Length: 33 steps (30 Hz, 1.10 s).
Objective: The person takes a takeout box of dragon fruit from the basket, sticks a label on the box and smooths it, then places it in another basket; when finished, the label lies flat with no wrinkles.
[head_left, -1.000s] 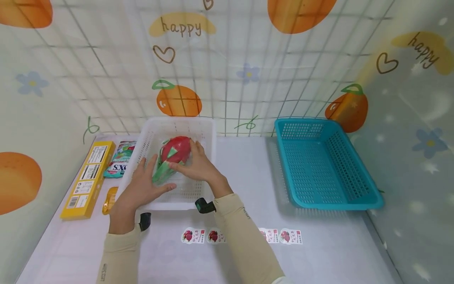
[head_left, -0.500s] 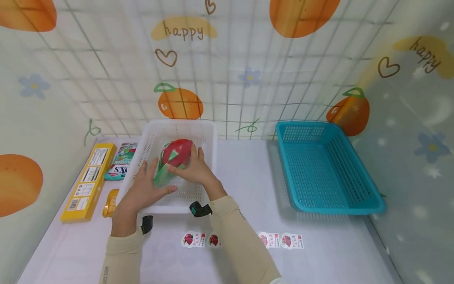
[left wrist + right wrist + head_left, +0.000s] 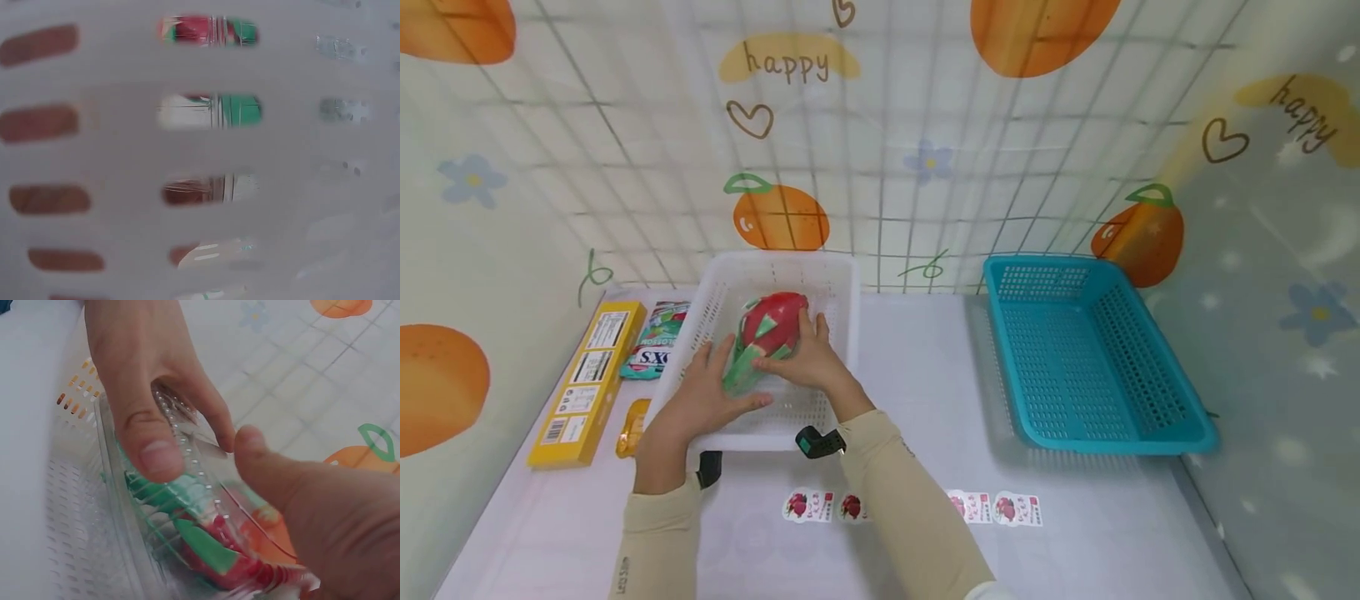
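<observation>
Little has moved: both the left hand and right hand still clasp the boxed dragon fruit.

Red-and-green dragon fruit in clear plastic lies tilted inside white basket.

A pale lilac table runs to walls papered in a white grid, printed with oranges, blue flowers and "happy". At three o'clock the wall turns grey-blue with stars.

Both hands hold a dragon fruit inside the white basket
</observation>
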Motion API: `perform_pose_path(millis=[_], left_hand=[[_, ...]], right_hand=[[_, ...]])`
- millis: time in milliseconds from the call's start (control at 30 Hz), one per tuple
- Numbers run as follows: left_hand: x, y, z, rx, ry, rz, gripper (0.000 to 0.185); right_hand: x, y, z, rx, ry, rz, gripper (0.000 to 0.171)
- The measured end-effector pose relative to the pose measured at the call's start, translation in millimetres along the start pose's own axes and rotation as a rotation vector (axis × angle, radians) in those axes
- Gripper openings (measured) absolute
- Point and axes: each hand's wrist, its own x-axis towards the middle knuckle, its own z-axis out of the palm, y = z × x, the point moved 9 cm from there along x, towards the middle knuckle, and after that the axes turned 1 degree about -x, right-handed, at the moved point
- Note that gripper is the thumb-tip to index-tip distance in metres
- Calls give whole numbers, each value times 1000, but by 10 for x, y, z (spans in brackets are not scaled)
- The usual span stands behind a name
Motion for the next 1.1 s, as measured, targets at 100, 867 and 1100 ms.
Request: perform_pose_path(millis=[100, 867, 1100], left_hand=[[11, 3, -1, -2, 1, -5, 126], [17, -56, -2, -18, 22, -10, 122], [26, -46, -10, -30, 36, -1, 121]], right_hand=[[16, 16, 6, -12, 3, 8, 117], [40, -6, 7, -63, 5, -3, 114], [26, -17, -25, -56, 13, -18, 112]])
